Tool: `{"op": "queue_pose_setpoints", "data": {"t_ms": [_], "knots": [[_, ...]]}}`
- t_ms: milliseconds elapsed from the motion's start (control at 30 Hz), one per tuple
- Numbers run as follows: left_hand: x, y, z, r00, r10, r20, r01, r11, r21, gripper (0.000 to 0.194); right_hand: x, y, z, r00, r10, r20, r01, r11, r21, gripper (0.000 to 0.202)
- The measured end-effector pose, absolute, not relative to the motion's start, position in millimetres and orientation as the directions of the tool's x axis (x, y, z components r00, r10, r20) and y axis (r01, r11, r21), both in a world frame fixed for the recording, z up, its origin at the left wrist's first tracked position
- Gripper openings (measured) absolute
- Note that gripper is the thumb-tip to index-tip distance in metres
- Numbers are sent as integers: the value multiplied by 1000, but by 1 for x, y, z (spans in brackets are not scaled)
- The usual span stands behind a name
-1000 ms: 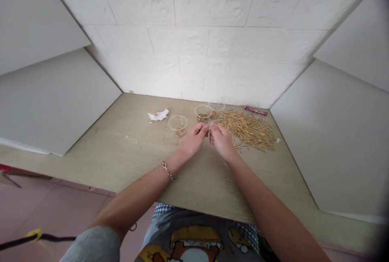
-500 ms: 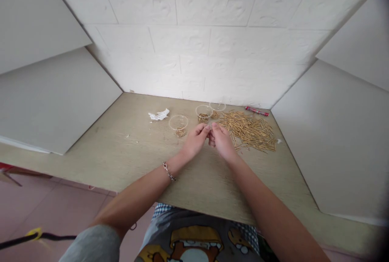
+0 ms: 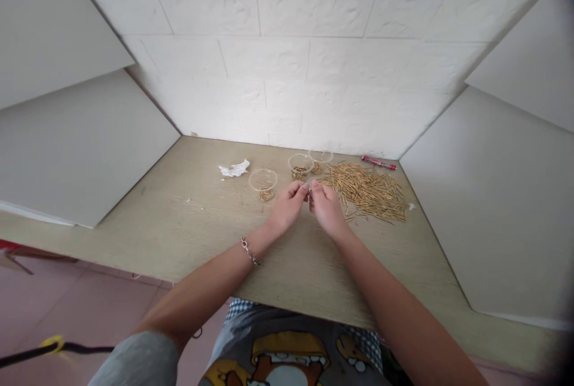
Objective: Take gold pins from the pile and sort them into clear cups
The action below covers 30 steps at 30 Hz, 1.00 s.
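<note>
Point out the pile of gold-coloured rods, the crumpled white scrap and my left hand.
Pile of gold-coloured rods [image 3: 366, 192], head view: middle of the heap.
Crumpled white scrap [image 3: 235, 168], head view: its middle.
Left hand [image 3: 286, 204], head view: back of the hand.

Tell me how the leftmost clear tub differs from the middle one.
The leftmost tub stands nearer the camera; the middle tub sits farther back. The leftmost tub holds a sparser bunch of gold pieces; the middle tub looks fuller. Both are clear and round-rimmed.
</note>
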State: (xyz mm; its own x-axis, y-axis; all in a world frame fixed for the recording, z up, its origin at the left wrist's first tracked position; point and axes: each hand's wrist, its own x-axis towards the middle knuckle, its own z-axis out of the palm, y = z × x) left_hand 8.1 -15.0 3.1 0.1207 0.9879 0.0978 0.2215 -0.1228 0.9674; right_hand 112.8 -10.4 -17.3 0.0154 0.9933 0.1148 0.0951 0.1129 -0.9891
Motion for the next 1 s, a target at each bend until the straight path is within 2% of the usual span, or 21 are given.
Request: {"op": "queue_pose_setpoints", "data": {"t_ms": [333,667,800,1000], "knots": [[11,-14,-1,112,985,132,228,-154,961,28,111,-18,-3,112,974,199,252,166,-953,40],[3,-13,1,180,944,275,431,-327,841,26,115,-10,-14,47,990,133,124,126,-984,45],[6,-14,1,162,958,238,353,-282,892,26,114,-11,-13,62,989,134,139,125,-982,46],[10,-15,0,126,979,161,224,-186,957,27,111,-17,-6,113,969,221,303,178,-936,42]]}}
